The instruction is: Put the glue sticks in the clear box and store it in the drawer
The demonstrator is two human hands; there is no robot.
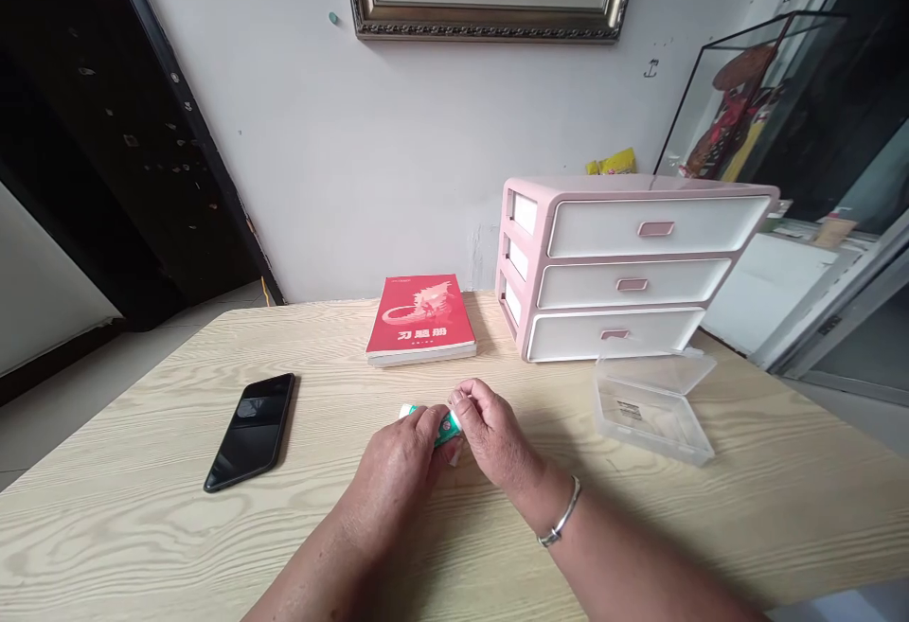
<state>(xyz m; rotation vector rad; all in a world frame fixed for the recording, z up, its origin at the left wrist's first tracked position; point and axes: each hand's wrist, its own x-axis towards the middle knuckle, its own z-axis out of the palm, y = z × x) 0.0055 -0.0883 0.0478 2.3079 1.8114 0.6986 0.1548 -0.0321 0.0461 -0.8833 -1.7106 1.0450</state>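
Pale wood-grain tabletop (142, 546), two hands meeting mid-table.
Left hand (394, 466) and right hand (495, 435) clasped a small green-and-white tube (446, 428) between them; a glossy black smartphone (248, 431) lay at nine o'clock, a red paperback book (420, 319) at twelve, a clear plastic box (653, 409) at three.

A green-and-white tube (446, 428), held sideways, partly hidden.

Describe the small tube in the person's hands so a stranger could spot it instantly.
On the wood-grain table, in front of the pink-and-white drawer unit, look between the hands. The green-and-white tube sits there, pinched by the left hand and right hand, the only item held rather than lying loose.
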